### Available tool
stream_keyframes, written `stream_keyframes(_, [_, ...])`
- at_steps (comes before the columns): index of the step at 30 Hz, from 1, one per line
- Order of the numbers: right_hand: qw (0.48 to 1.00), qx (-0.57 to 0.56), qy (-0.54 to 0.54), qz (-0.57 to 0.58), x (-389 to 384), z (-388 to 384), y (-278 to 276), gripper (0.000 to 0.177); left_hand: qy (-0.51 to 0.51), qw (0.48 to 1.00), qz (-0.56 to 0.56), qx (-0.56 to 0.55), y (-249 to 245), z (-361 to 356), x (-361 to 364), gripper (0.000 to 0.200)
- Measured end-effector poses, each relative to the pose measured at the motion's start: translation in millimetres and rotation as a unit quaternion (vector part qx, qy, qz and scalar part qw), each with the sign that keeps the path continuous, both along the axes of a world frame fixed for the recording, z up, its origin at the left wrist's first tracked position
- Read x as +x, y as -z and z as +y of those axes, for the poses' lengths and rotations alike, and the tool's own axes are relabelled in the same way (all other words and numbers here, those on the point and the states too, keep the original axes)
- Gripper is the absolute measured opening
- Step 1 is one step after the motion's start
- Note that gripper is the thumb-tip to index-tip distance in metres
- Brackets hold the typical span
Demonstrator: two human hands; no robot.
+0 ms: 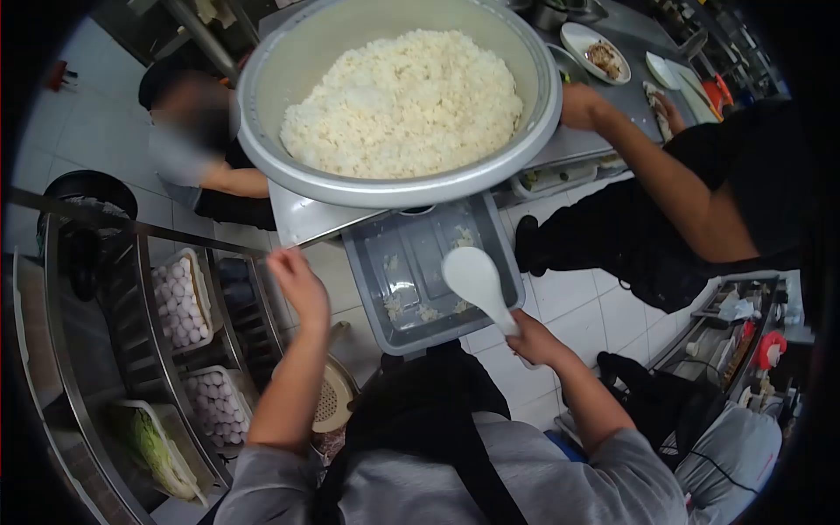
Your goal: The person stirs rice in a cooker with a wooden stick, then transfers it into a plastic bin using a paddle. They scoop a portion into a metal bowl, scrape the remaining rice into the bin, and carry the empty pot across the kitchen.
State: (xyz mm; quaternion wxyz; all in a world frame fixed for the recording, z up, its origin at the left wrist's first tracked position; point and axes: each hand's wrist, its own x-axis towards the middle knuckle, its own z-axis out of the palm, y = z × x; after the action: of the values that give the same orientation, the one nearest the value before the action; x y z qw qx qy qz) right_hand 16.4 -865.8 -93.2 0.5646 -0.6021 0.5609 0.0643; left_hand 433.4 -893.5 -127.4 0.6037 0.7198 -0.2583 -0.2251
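Observation:
My right hand [532,339] is closed around the handle of a white rice paddle [475,278], whose broad end is over a grey plastic tub [420,306]. Bits of rice cling to the inside of that tub. My left hand [298,282] is raised to the left of the tub, slightly blurred, and holds nothing that I can see; its fingers are apart. Above and in front is a large round metal pot [398,188], tilted toward me, with a big mound of white rice [407,105] in it.
One person [197,131] is at the far left, another in black [691,192] at the right with a hand beside the pot. A rack with egg trays [182,302] and a leafy vegetable [157,446] stands left. Plates [595,54] lie on the steel counter.

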Motion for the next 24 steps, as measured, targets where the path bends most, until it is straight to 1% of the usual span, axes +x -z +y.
stream_keyframes(1, [0.997,0.048,0.028,-0.061,16.1,-5.8,15.5,0.041,0.024,0.997,-0.035,0.060,45.0,29.3,-10.9,0.020])
stream_keyframes(2, [0.996,-0.035,-0.061,-0.059,31.3,-14.3,38.9,0.044,0.040,0.991,-0.044,0.119,90.9,60.4,-21.8,0.024])
stream_keyframes(3, [0.962,-0.211,-0.169,-0.030,43.6,-15.7,86.4,0.046,0.057,0.980,-0.054,0.181,121.8,86.9,-32.3,0.028])
stream_keyframes(4, [0.978,-0.145,-0.147,0.032,79.1,-30.3,84.9,0.045,0.082,0.963,-0.050,0.251,131.6,106.4,-44.2,0.034])
stream_keyframes(5, [0.974,-0.184,-0.121,0.049,107.7,-35.9,113.2,0.043,0.102,0.941,-0.046,0.318,137.4,123.0,-56.2,0.040])
stream_keyframes(6, [0.970,-0.188,-0.126,0.094,140.5,-49.4,126.2,0.041,0.103,0.938,-0.046,0.327,140.0,130.8,-65.9,0.040])
stream_keyframes(7, [0.965,-0.172,-0.148,0.130,167.8,-64.4,141.5,0.043,0.138,0.930,-0.004,0.341,139.5,136.2,-75.1,0.051])
stream_keyframes(8, [0.955,-0.211,-0.140,0.155,192.5,-71.8,165.9,0.044,0.170,0.919,0.039,0.352,140.0,141.6,-81.3,0.062])
stream_keyframes(9, [0.950,-0.243,-0.098,0.168,215.0,-80.1,187.8,0.044,0.165,0.918,0.043,0.359,139.1,144.9,-86.2,0.062])
stream_keyframes(11, [0.935,-0.303,-0.014,0.181,252.0,-102.3,236.2,0.044,0.231,0.918,0.178,0.268,138.3,151.3,-88.2,0.076])
stream_keyframes(12, [0.924,-0.334,0.028,0.182,266.8,-112.7,258.7,0.044,0.253,0.914,0.154,0.278,143.1,155.9,-84.2,0.077])
stream_keyframes(13, [0.921,-0.326,0.025,0.212,279.8,-119.9,245.6,0.045,0.275,0.908,0.130,0.288,148.4,159.7,-79.9,0.079])
stream_keyframes(14, [0.916,-0.318,0.022,0.242,291.2,-126.6,227.4,0.045,0.280,0.918,0.120,0.253,152.7,163.4,-79.2,0.080])
stream_keyframes(15, [0.918,-0.317,0.018,0.240,299.5,-129.1,234.6,0.045,0.296,0.907,0.153,0.258,150.7,162.0,-74.7,0.080])
stream_keyframes(17, [0.932,-0.261,-0.007,0.250,306.9,-130.5,242.5,0.046,0.315,0.880,0.160,0.317,149.4,158.5,-70.8,0.081])
stream_keyframes(18, [0.919,-0.295,-0.103,0.240,305.6,-123.8,238.3,0.047,0.314,0.880,0.164,0.317,151.7,162.8,-70.7,0.081])
stream_keyframes(20, [0.911,-0.303,-0.129,0.248,301.7,-125.4,230.2,0.045,0.303,0.904,0.152,0.261,155.5,164.7,-73.7,0.084])
stream_keyframes(21, [0.904,-0.309,-0.152,0.253,297.7,-128.5,224.9,0.043,0.302,0.905,0.155,0.255,161.9,167.4,-74.5,0.084])
stream_keyframes(23, [0.866,-0.355,-0.220,0.274,269.4,-113.9,203.7,0.039,0.308,0.917,0.125,0.223,173.0,172.6,-73.2,0.084])
stream_keyframes(24, [0.825,-0.414,-0.264,0.279,243.4,-87.5,191.2,0.037,0.310,0.917,0.127,0.218,168.7,172.0,-72.1,0.084])
